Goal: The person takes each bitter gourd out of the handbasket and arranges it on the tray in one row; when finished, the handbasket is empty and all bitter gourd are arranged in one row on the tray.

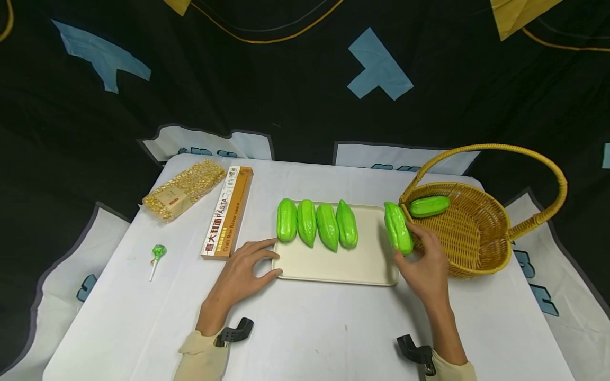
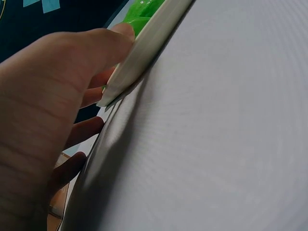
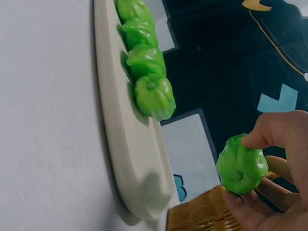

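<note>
My right hand [image 1: 426, 264] holds a glossy ridged green pepper [image 1: 397, 228] between thumb and fingers, above the tray's right end beside the basket. In the right wrist view, that pepper's stem end faces the camera. Against the left end of a cream tray [image 1: 305, 264] rests my left hand [image 1: 243, 272], thumb on the rim at the near corner and the other fingers spread along the edge. Several similar green peppers [image 1: 327, 227] lie side by side on the tray's left part. One more green pepper [image 1: 429, 206] is inside the wicker basket [image 1: 472, 227].
The basket's tall handle [image 1: 524, 152] arches over it at the right. Left of the tray lie a long pasta box [image 1: 227, 211], a bag of yellow kernels [image 1: 186, 190] and a green lollipop [image 1: 159, 251]. A black curtain hangs behind the white table.
</note>
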Demonstrator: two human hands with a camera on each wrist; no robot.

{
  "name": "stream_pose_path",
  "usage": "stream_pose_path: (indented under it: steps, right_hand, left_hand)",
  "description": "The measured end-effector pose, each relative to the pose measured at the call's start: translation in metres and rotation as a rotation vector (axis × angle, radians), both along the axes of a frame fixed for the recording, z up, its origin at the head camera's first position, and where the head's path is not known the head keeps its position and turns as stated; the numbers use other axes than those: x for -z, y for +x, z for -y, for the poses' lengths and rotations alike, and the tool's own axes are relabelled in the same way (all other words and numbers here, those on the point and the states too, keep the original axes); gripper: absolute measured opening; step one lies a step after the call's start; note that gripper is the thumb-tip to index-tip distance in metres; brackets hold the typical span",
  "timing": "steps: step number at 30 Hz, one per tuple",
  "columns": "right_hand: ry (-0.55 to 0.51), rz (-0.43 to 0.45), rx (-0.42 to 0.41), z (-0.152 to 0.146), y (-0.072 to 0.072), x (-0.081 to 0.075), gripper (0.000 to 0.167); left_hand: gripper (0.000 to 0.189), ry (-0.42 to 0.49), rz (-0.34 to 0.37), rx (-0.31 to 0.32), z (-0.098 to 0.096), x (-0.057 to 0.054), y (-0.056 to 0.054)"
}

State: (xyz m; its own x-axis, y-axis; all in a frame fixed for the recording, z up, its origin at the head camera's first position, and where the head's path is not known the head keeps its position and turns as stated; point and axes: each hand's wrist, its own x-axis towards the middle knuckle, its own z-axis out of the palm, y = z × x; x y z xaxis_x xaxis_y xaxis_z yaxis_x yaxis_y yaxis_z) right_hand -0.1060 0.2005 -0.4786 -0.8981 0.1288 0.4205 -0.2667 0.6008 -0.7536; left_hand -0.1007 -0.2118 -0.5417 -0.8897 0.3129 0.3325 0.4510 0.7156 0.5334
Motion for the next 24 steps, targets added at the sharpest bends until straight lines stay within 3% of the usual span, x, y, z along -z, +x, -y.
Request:
stream_pose_path:
  steps: [10,24]
  right_hand:
    - [-0.065,0.102,-0.04,0.014,-0.006,0.013,0.066]
    - [-0.005,0.213,-0.05,0.024,-0.018,0.026,0.064]
  left_hand:
    - [0.034,0.0,0.012,0.0,0.0,0.001,0.001]
    - [0.035,-0.018,0.009,0.003,0.0,0.0,0.0]
